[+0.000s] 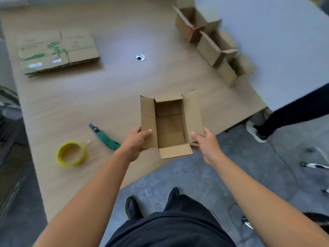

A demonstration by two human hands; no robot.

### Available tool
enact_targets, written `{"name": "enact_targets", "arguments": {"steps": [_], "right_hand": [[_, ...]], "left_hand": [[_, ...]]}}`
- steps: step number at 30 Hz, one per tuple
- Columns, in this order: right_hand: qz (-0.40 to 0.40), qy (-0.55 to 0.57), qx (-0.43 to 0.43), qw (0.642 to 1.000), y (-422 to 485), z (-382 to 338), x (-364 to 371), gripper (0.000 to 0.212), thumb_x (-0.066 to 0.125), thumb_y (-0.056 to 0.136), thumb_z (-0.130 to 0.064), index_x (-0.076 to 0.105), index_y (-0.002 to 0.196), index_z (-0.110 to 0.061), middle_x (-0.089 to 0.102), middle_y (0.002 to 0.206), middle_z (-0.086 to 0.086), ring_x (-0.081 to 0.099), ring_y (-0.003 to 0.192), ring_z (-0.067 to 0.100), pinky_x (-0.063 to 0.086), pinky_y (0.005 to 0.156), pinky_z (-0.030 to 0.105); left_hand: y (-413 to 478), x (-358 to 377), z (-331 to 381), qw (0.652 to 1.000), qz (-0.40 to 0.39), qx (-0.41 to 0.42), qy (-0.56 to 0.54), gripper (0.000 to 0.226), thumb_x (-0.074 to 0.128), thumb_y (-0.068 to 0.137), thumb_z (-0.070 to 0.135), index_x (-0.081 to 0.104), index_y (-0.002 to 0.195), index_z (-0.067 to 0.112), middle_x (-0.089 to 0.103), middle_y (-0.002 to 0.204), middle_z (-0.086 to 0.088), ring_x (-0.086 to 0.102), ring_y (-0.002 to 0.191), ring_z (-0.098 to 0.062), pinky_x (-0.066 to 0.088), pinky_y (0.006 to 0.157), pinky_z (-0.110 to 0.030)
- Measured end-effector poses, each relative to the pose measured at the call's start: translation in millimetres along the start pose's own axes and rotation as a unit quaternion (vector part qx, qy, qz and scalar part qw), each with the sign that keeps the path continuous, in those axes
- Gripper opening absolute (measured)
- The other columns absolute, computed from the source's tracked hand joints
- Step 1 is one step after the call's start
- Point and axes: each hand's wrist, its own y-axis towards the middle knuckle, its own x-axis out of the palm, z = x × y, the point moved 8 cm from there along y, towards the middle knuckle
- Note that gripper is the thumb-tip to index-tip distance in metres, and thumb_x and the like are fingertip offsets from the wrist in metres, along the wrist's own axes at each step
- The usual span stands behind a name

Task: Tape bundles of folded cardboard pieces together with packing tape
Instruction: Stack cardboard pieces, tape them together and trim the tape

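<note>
Hands: left hand (137, 139) and right hand (204, 141) each pinch a side flap of the open box (170, 125).
Box: at the table (115, 86)'s near edge, partly over the floor.
Tape roll (60, 156): left, beside the knife (106, 139), untouched.
Risk: thin flaps may buckle, dropping it floorward.

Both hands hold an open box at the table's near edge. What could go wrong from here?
1. The left hand and right hand grip the box by its side flaps, partly past the edge of the table; a flap could bend and the box drop.
2. The knife lies near the left hand, its blade seemingly out; reaching for the tape could brush it.
</note>
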Motion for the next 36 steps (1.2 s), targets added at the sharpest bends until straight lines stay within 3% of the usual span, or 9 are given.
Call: {"name": "enact_targets", "arguments": {"steps": [3, 7, 11, 15, 21, 26, 30, 33, 36], "right_hand": [[0.039, 0.029, -0.011, 0.999, -8, -2, -58, 0.016, 0.064, 0.099, -0.015, 0.069, 0.109, -0.027, 0.076, 0.102, 0.000, 0.073, 0.079, 0.013, 0.060, 0.066, 0.033], [0.100, 0.063, -0.019, 0.993, -4, -1, -142, 0.029, 0.058, 0.103, -0.020, 0.061, 0.131, -0.015, 0.068, 0.125, 0.010, 0.069, 0.108, 0.027, 0.061, 0.090, 0.045], [0.172, 0.030, -0.050, 0.983, 1, 1, -240, 0.013, 0.058, 0.101, -0.027, 0.062, 0.112, -0.033, 0.068, 0.120, -0.003, 0.066, 0.110, 0.011, 0.058, 0.092, 0.034], [0.174, -0.025, -0.050, 0.983, 15, 12, -307, 0.024, 0.061, 0.097, -0.037, 0.065, 0.119, -0.030, 0.068, 0.114, -0.014, 0.063, 0.108, 0.000, 0.054, 0.101, 0.038], [0.116, -0.040, -0.032, 0.992, 67, 9, -347, 0.038, 0.056, 0.096, -0.046, 0.056, 0.132, -0.033, 0.063, 0.116, -0.020, 0.060, 0.108, -0.001, 0.053, 0.097, 0.036], [0.115, -0.063, -0.042, 0.991, 137, -9, -361, 0.042, 0.057, 0.095, -0.040, 0.045, 0.135, -0.036, 0.067, 0.099, -0.008, 0.061, 0.081, 0.008, 0.051, 0.076, 0.032], [0.097, -0.102, -0.022, 0.990, 183, -20, -372, 0.039, 0.060, 0.094, -0.040, 0.052, 0.132, -0.036, 0.062, 0.117, -0.015, 0.062, 0.100, -0.002, 0.044, 0.077, 0.021], [0.088, -0.143, -0.023, 0.986, 208, -30, -379, 0.033, 0.061, 0.096, -0.036, 0.054, 0.128, -0.041, 0.054, 0.112, -0.028, 0.055, 0.102, -0.019, 0.040, 0.076, 0.011], [0.082, -0.180, -0.018, 0.980, 227, -37, -390, 0.032, 0.059, 0.098, -0.036, 0.054, 0.130, -0.041, 0.055, 0.116, -0.025, 0.056, 0.116, -0.004, 0.042, 0.088, 0.021]], "left_hand": [[-5, 63, -7, 1.000, -0.024, -0.002, 0.015, 0.018, 0.058, 0.101, 0.014, 0.061, 0.112, 0.028, 0.074, 0.099, 0.002, 0.071, 0.086, -0.015, 0.060, 0.064, -0.034], [4, 147, -22, 0.999, -0.035, 0.013, 0.022, 0.027, 0.052, 0.104, 0.011, 0.055, 0.127, 0.025, 0.070, 0.113, -0.002, 0.068, 0.096, -0.019, 0.058, 0.070, -0.034], [26, 234, -38, 0.999, -0.033, 0.020, 0.031, 0.028, 0.049, 0.105, 0.010, 0.053, 0.127, 0.026, 0.069, 0.115, -0.001, 0.068, 0.099, -0.020, 0.059, 0.069, -0.035], [54, 306, -40, 0.999, -0.015, 0.038, 0.034, 0.025, 0.049, 0.104, 0.009, 0.054, 0.121, 0.027, 0.068, 0.114, -0.002, 0.068, 0.098, -0.021, 0.060, 0.071, -0.037], [105, 398, -36, 0.997, 0.004, 0.052, 0.064, 0.029, 0.049, 0.103, 0.009, 0.053, 0.124, 0.029, 0.068, 0.111, 0.001, 0.068, 0.094, -0.019, 0.062, 0.075, -0.039], [156, 447, -32, 0.995, 0.004, 0.051, 0.083, 0.024, 0.048, 0.103, 0.012, 0.052, 0.114, 0.033, 0.066, 0.107, 0.005, 0.067, 0.098, -0.020, 0.060, 0.084, -0.043], [188, 467, -28, 0.994, 0.030, 0.037, 0.100, 0.023, 0.050, 0.103, 0.017, 0.051, 0.123, 0.028, 0.065, 0.120, 0.002, 0.064, 0.110, -0.023, 0.055, 0.097, -0.046], [204, 477, -27, 0.996, 0.037, 0.015, 0.082, 0.022, 0.052, 0.101, 0.014, 0.054, 0.117, 0.028, 0.068, 0.113, 0.000, 0.067, 0.096, -0.020, 0.060, 0.078, -0.039], [215, 489, -22, 0.995, 0.030, 0.010, 0.094, 0.022, 0.051, 0.098, 0.011, 0.056, 0.100, 0.033, 0.071, 0.089, 0.010, 0.065, 0.078, -0.017, 0.056, 0.070, -0.043]]}}
